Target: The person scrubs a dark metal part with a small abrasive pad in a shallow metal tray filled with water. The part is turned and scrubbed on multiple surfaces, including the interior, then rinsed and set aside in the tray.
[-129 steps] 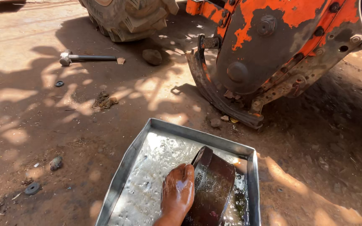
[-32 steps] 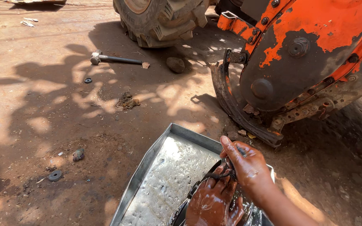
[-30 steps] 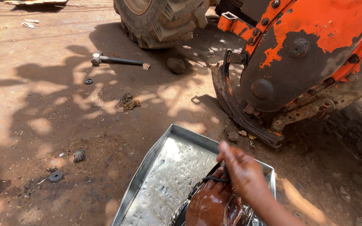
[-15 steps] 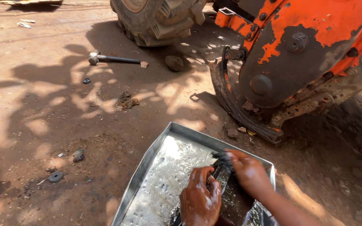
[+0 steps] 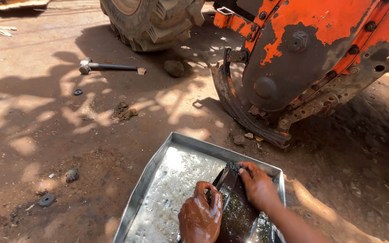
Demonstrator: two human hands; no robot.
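Dark metal blade (image 5: 236,207), curved and slick with oil, lies in the right half of a shallow steel tray (image 5: 151,177) at the six o'clock edge of the view, its narrow end pointing toward twelve o'clock. Left hand (image 5: 200,219), wet and shiny, grips the blade's left edge with its fingers curled over it. Right hand (image 5: 258,188) lies across the blade's upper end, fingers closed on a dark clump (image 5: 236,167) of what looks like a rag or brush, pressed to the metal.

Inside the tray a thin film of oily liquid glints over the floor of it; the left half holds nothing but that liquid. The tray's raised rim stands between the blade and the ground on every visible side, and its near end runs out of view at the bottom.

Bare earth spreads at nine o'clock of the tray, with a small dark washer (image 5: 46,200) and a pebble (image 5: 71,174) lying well apart from the rim. At three o'clock the ground is also open, in shade.

Farther out, toward one o'clock, the worn orange housing (image 5: 320,49) of a machine hangs low, its curved rusty skid (image 5: 237,105) touching the soil near the tray's far corner, with small stones (image 5: 244,138) between them. Toward eleven o'clock a hammer (image 5: 106,67) lies on the dirt, a second washer (image 5: 78,92) near it, and beyond it a large tyre (image 5: 151,20) with a rock (image 5: 174,68) just beside it.
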